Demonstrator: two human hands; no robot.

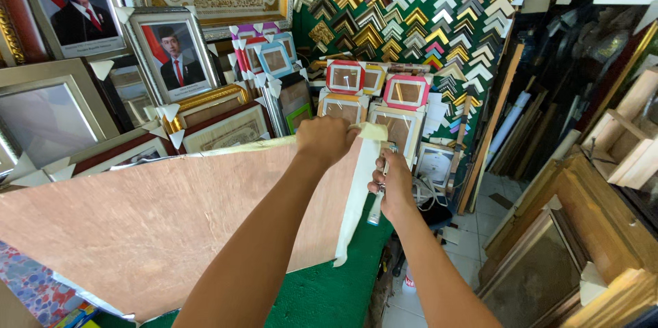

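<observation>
Head view looks down two bare forearms that reach away toward 12 o'clock over a green bench (322,297). On the bench a large brown board (151,222) lies tilted, filling the view from 9 o'clock to the centre. Left hand (325,139) is curled into a fist on the board's far corner, pinching the top of a pale strip of tape (356,198) that runs down the board's right edge and hangs loose at its lower end. Right hand (394,187), just at 4 o'clock of the left, is closed around a slim metal tool (377,211) held upright beside that edge, wrist bent slightly inward. Picture frames (373,95) are stacked behind the hands at 12 o'clock, with corner samples (411,13) on the wall above.
</observation>
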